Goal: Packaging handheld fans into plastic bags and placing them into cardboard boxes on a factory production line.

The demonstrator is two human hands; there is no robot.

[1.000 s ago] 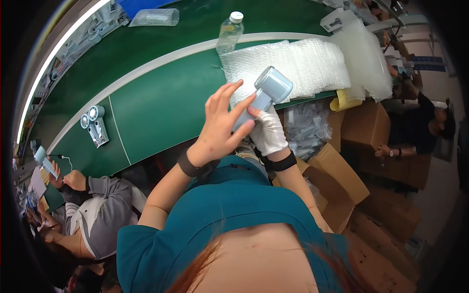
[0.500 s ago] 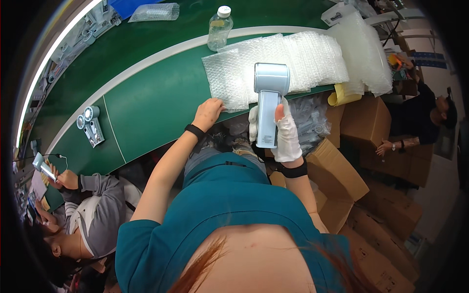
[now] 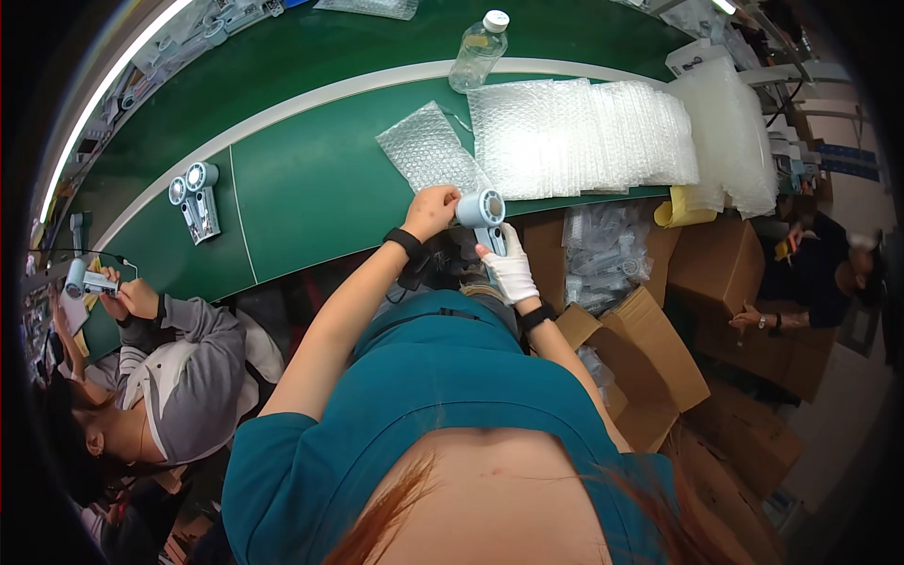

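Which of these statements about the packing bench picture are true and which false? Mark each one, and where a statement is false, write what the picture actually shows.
1. The right hand, in a white glove, grips the pale blue handheld fan by its handle. True.
2. The left hand wears a white glove too. False: it is bare, with a black wristband.
3. One bubble-wrap bag lies apart from the stack of bubble-wrap bags. True.
4. The clear plastic bottle lies inside a cardboard box. False: it is on the green table.
5. Two more fans lie side by side on the table. True.
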